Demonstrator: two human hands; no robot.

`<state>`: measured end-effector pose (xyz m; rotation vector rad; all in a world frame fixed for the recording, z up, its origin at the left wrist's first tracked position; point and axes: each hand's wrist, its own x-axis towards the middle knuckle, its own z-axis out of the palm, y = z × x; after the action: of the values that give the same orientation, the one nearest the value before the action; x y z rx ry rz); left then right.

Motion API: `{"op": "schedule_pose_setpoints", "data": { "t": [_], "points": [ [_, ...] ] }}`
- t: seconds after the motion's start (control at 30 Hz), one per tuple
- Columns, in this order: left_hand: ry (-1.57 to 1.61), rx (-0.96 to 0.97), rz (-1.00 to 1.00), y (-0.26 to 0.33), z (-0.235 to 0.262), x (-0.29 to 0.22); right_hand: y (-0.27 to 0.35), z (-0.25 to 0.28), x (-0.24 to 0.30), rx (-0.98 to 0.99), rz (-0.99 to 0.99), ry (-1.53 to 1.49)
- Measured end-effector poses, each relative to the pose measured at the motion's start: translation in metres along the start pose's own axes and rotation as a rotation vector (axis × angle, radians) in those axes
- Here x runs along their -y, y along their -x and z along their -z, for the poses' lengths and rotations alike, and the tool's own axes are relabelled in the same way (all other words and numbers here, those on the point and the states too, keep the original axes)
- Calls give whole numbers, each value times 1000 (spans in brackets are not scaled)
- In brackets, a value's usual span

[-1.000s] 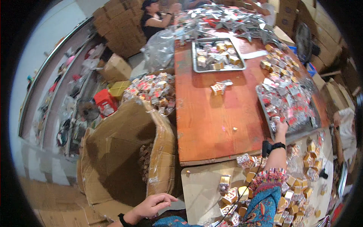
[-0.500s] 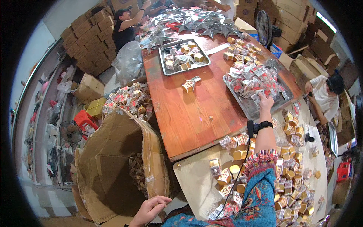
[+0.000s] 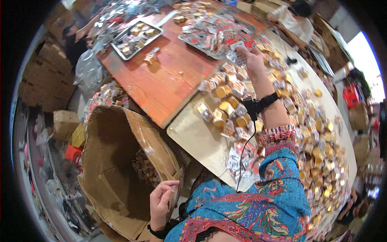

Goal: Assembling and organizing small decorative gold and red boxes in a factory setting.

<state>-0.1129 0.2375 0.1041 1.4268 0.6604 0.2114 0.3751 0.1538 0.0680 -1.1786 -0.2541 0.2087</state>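
My right hand point(image 3: 254, 60) pinches a few flat plastic packets with white and red print point(image 3: 237, 53) at the near edge of a metal tray point(image 3: 207, 53). A heap of similar packets point(image 3: 217, 30) fills that tray. Below this hand, small wrapped pieces with gold bases point(image 3: 225, 105) are scattered over a pale tabletop point(image 3: 187, 131). My left hand point(image 3: 161, 199) hovers beside the rim of a large cardboard box point(image 3: 109, 161). Its index finger is stretched out, the other fingers are loosely bent, and nothing shows in it.
Farther off, a second metal tray point(image 3: 137, 40) of wrapped pieces rests on a reddish wooden table point(image 3: 161, 88). One wrapped piece point(image 3: 151, 55) lies alone nearby. Silver stars point(image 3: 117, 20) cover the far end. At the right, a person in a white top point(image 3: 296, 26) sits.
The view has turned and tilted down. My right hand has drawn back from the packet heap to the tray's near edge, with packets in its fingers. My left hand has risen along the box rim.
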Motion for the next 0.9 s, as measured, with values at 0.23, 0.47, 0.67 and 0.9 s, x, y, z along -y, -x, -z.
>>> {"op": "schedule_pose_setpoints", "data": {
  "t": [0.23,0.47,0.67,0.9],
  "points": [
    [-46,105,-130,55,12,29,185,85,14,-99,-174,180],
    [14,234,-192,124,33,72,327,192,-87,-360,-269,252],
    [-45,128,-142,191,47,77,356,194,-93,-447,-418,808],
    [49,5,-238,230,59,82,376,199,-63,-343,-97,1312]
  ]
}}
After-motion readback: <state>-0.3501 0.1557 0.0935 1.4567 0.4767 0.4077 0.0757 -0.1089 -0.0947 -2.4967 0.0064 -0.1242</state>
